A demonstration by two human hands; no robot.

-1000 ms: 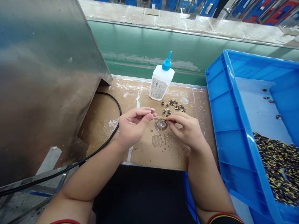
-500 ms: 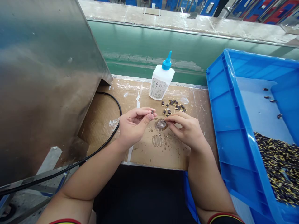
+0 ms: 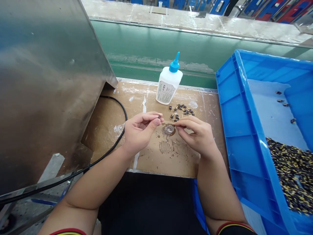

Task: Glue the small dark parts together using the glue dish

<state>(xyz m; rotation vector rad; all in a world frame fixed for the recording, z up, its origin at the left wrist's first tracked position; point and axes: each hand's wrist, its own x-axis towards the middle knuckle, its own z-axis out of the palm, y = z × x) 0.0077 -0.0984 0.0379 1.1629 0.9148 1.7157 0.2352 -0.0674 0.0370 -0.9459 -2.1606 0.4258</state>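
My left hand (image 3: 140,130) is closed, pinching a small dark part (image 3: 159,116) between thumb and fingertips. To the right, my right hand (image 3: 195,133) is closed in a pinch beside a small round clear dish (image 3: 169,129); what its fingertips hold is too small to make out. The dish sits on a wet-looking patch of the cardboard (image 3: 151,163). Behind the hands lie several small black and gold parts (image 3: 182,107) in a loose cluster. A white bottle with a blue nozzle cap (image 3: 169,85) stands upright behind them.
A blue bin (image 3: 225,130) on the right holds a heap of black and gold parts (image 3: 290,173). On the left stands a large metal housing (image 3: 53,81), with a black cable (image 3: 122,130) curving over the cardboard. Past the back edge runs a green surface (image 3: 146,42).
My right hand has shifted slightly right and away from the clear dish, its fingertips still pinched. My left hand stays nearly where it was, still holding the small dark part.
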